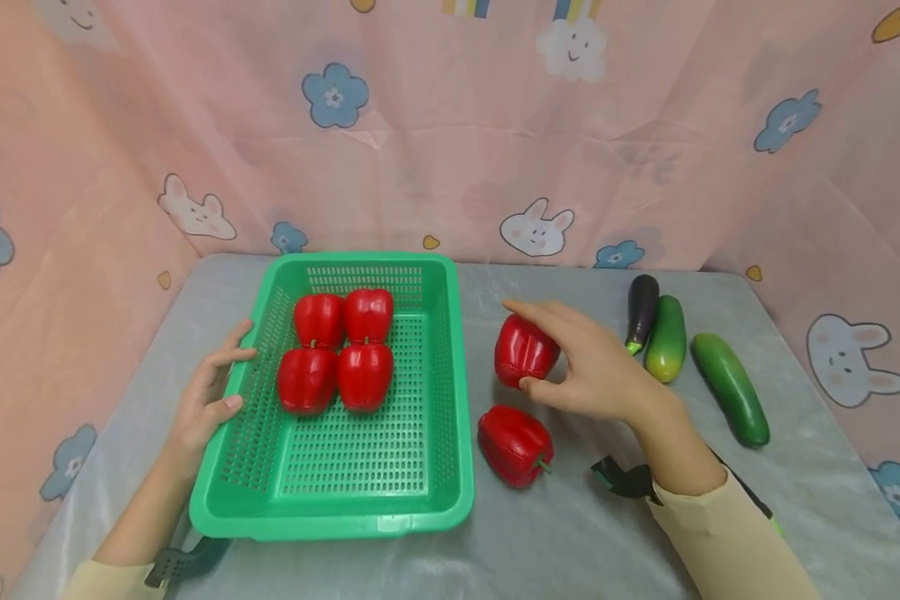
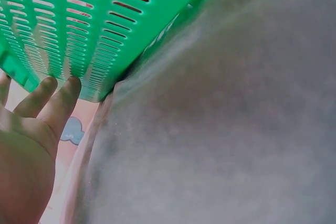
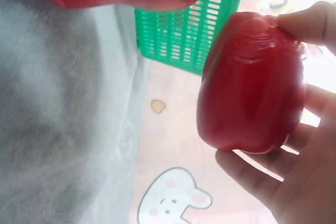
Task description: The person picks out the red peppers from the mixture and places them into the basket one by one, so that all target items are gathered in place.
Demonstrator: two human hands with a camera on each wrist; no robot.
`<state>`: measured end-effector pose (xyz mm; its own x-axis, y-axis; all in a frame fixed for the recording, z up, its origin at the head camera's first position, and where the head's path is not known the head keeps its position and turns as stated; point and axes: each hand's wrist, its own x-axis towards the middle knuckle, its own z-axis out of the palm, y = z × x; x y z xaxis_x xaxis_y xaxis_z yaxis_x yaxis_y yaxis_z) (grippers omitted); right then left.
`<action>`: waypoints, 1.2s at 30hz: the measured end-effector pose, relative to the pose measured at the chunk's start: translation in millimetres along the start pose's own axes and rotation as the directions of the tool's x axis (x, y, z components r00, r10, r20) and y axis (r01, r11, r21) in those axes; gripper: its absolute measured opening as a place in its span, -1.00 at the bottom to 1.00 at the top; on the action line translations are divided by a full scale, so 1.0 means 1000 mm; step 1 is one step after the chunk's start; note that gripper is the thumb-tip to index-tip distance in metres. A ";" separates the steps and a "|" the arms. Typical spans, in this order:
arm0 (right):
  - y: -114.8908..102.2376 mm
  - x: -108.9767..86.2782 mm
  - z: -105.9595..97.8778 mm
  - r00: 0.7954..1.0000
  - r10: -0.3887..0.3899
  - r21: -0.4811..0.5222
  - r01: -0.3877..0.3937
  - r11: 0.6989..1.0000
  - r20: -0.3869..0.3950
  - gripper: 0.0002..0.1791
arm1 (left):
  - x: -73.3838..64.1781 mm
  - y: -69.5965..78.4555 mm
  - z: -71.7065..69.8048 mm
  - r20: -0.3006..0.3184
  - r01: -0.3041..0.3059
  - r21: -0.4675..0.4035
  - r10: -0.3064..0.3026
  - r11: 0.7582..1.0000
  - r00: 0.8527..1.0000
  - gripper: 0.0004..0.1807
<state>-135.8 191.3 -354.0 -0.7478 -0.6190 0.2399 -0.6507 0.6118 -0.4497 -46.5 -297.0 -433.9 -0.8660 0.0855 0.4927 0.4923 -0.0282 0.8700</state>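
Note:
My right hand grips a red bell pepper between thumb and fingers, to the right of the green basket. In the right wrist view the thumb lies at one end of the held pepper, with fingertips at the other end. A second bell pepper lies on its side just nearer to me. Several more bell peppers stand grouped inside the basket. At the basket's left side rests my left hand; in the left wrist view its extended fingers touch the slotted outer wall.
On the right of the grey-covered table lie an eggplant, a green cucumber-like vegetable and another one. A pink patterned curtain hangs behind the table and along both sides.

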 end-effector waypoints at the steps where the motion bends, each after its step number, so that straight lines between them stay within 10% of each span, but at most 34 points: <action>1: -0.001 0.001 0.000 1.000 -0.015 -0.001 0.015 1.000 -0.015 0.02 | 0.000 0.000 0.000 0.001 0.000 0.003 0.000 1.000 1.000 -0.43; 15: -0.028 0.021 -0.002 0.948 -0.239 -0.012 0.242 0.970 -0.211 -0.09 | -0.002 0.001 0.001 -0.034 0.056 0.043 -0.055 0.997 0.998 -0.44; 36: -0.065 0.049 0.013 0.892 -0.365 -0.012 0.376 0.927 -0.267 -0.36 | -0.003 -0.002 -0.003 -0.039 0.059 0.063 -0.056 0.996 0.998 -0.42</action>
<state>-128.9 114.9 -323.8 -0.4648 -0.6437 0.6080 -0.8854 0.3403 -0.3166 -45.5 -299.9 -436.7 -0.8951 0.0486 0.4433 0.4452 0.0395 0.8946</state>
